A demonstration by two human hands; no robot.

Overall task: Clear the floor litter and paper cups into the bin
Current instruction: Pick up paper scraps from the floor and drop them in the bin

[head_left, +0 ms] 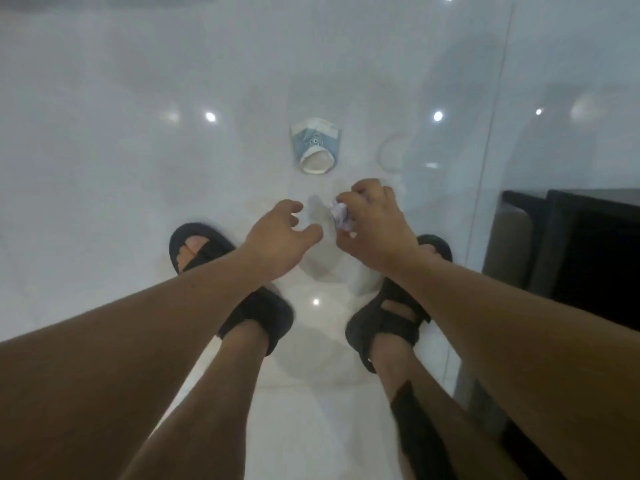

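Observation:
A blue and white paper cup [316, 147] lies on its side on the glossy white floor, its mouth turned toward me. My right hand [372, 225] grips a crumpled ball of white paper [340, 213] just short of the cup. My left hand [282, 237] hovers beside it with loosely curled fingers and holds nothing. Both hands are above the floor between my feet and the cup. No bin shows in this view.
My feet in black sandals [204, 249] [391, 320] stand below the hands. A dark piece of furniture [571, 258] sits at the right behind a glass panel edge [491, 168]. A faint ring mark [391, 152] shows on the floor right of the cup.

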